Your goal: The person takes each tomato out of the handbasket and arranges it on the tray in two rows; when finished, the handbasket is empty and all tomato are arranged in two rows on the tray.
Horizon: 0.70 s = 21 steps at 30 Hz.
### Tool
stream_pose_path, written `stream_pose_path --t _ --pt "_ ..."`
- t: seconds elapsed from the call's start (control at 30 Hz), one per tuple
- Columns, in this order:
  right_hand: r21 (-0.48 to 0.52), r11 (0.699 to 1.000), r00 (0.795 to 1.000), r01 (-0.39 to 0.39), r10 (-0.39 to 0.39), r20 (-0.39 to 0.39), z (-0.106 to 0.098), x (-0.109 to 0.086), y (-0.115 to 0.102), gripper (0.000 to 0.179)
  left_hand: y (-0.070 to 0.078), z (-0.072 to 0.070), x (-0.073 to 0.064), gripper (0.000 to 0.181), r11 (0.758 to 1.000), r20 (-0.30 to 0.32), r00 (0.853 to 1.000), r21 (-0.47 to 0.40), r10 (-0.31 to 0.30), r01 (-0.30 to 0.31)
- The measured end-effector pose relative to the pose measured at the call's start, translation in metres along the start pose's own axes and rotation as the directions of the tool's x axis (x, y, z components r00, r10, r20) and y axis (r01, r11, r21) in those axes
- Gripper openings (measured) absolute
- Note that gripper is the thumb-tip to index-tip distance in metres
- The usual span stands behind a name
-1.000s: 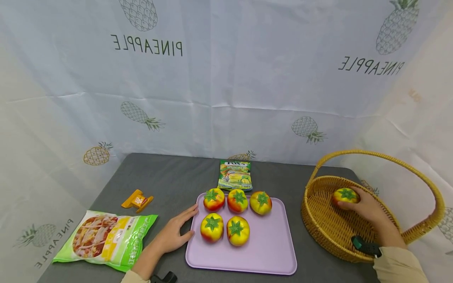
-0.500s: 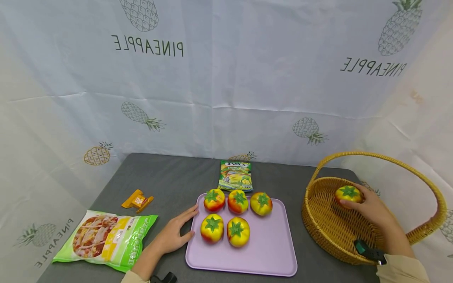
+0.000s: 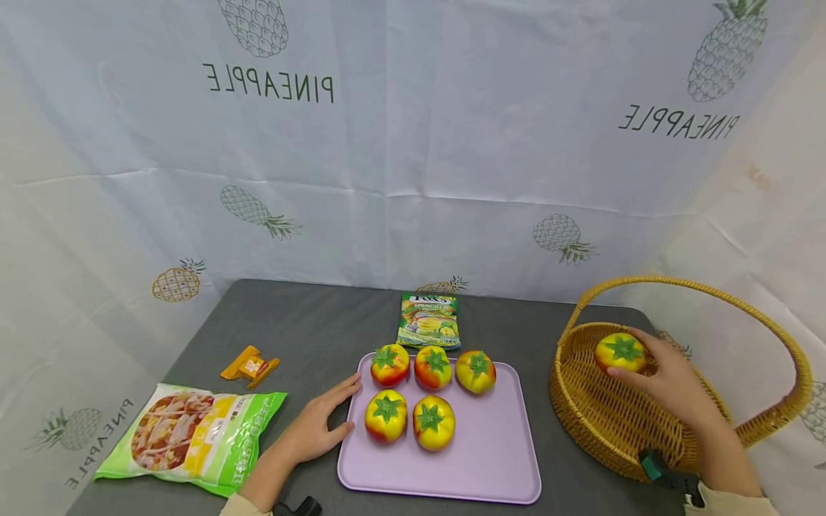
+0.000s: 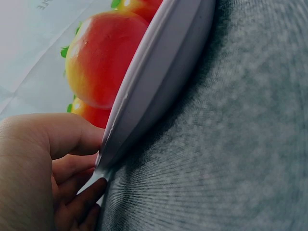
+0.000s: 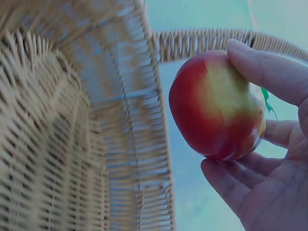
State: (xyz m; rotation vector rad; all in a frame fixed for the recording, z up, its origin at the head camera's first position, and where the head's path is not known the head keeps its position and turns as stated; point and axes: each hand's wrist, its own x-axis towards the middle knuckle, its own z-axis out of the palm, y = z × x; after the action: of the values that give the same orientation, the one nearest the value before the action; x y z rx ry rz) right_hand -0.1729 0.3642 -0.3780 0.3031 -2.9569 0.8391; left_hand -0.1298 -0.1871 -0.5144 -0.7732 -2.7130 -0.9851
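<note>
My right hand (image 3: pixel 671 376) grips a yellow-and-red persimmon (image 3: pixel 619 352) with a green leafy cap, thumb on one side and fingers on the other. It is over the wicker basket (image 3: pixel 581 423), and in the right wrist view the persimmon (image 5: pixel 216 106) appears beside the basket's rim (image 5: pixel 161 125). On the lilac tray (image 3: pixel 484 459) sit several more persimmons (image 3: pixel 434 423) in two rows. My left hand (image 3: pixel 315 428) rests at the tray's left edge with fingers spread. In the left wrist view its fingers (image 4: pixel 79 137) touch the tray's rim (image 4: pixel 139 91).
A green-and-white food bag (image 3: pixel 193 437) lies at the left, with a small orange wrapped snack (image 3: pixel 252 365) behind it. Behind the tray lies a green candy packet (image 3: pixel 429 321). The basket's tall handle (image 3: pixel 697 285) arches over it. A pineapple-print curtain (image 3: pixel 413 143) hangs behind the table.
My right hand has lifted the persimmon within the basket and shifted it a little to the left. The left hand and the tray have stayed put.
</note>
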Motion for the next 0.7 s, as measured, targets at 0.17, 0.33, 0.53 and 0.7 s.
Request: stream_pose_path --t 0.17,0.33,0.53,0.7 --pt "0.057 0.998 0.999 0.028 -0.027 -0.030 0.007 -0.006 -0.014 0.080 0.000 0.000 0.000 0.057 1.000 0.000 1.000 -0.002 -0.003 0.003" --pt "0.122 0.991 0.998 0.049 -0.043 -0.055 0.017 -0.012 -0.027 0.079 0.000 0.000 -0.001 0.057 1.000 0.002 1.000 -0.003 -0.005 0.005" --pt "0.175 0.983 0.996 0.061 -0.049 -0.073 0.034 -0.020 -0.044 0.077 0.000 0.000 -0.001 0.057 1.000 0.005 1.000 0.002 -0.006 0.006" --pt "0.222 0.968 0.989 0.117 -0.094 -0.112 0.052 -0.026 -0.057 0.076 0.000 0.000 -0.001 0.057 1.000 -0.002 1.000 0.013 0.002 -0.002"
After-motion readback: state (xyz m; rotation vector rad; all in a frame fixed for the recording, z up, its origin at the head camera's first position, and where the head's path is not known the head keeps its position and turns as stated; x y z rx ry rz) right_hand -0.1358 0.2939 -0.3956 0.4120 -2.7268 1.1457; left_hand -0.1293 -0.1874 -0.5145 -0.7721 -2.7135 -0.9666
